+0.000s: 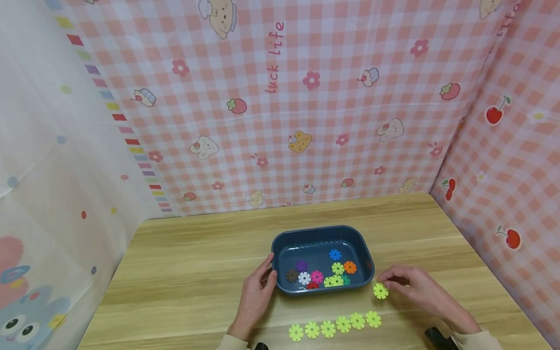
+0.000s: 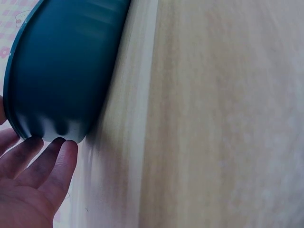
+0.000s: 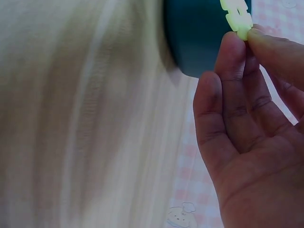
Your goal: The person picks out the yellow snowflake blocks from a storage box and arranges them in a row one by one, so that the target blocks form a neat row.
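My right hand (image 1: 413,287) pinches a yellow-green notched plastic disc (image 1: 380,291) between thumb and fingertips, just off the right front corner of a dark blue tray (image 1: 321,237). In the right wrist view the disc (image 3: 237,16) stands edge-on at the fingertips. My left hand (image 1: 255,294) is at the tray's left end; in the left wrist view its fairly straight fingers (image 2: 66,159) touch the outer wall. Inside the tray lie notched discs of several colours, among them a blue disc (image 1: 335,254), an orange disc (image 1: 350,267) and a few yellow-green discs (image 1: 338,268).
Several yellow-green discs (image 1: 328,329) form a row on the wooden table (image 1: 197,272) in front of the tray. A pink checked cloth (image 1: 262,116) hangs behind the table, and cloth also hangs at both sides.
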